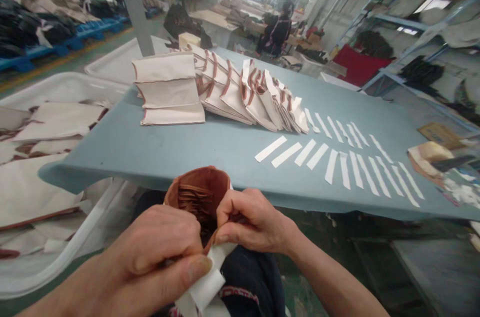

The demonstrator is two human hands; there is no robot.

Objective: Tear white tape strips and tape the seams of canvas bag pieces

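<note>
Over my lap, close to the table's front edge, is a fabric bag (221, 177) with a reddish-brown inside and a pale outer side. Its mouth gapes upward, and folded brown layers show within. My left hand (165, 247) is closed on the near part of the bag's rim, thumb pressed down beside a white strip (210, 289). Opposite it, my right hand (251, 222) pinches the rim between thumb and fingers. The two hands are close together. My fingers hide part of the rim, and I cannot tell whether the strip is attached.
On the blue-green table (232, 152) lies a row of cream bags (225, 87) with brown edging. White strips (318, 156) are spread out to their right. A white bin (108, 207) of cream pieces stands at left. A grey post (133, 7) rises behind; people work farther back.
</note>
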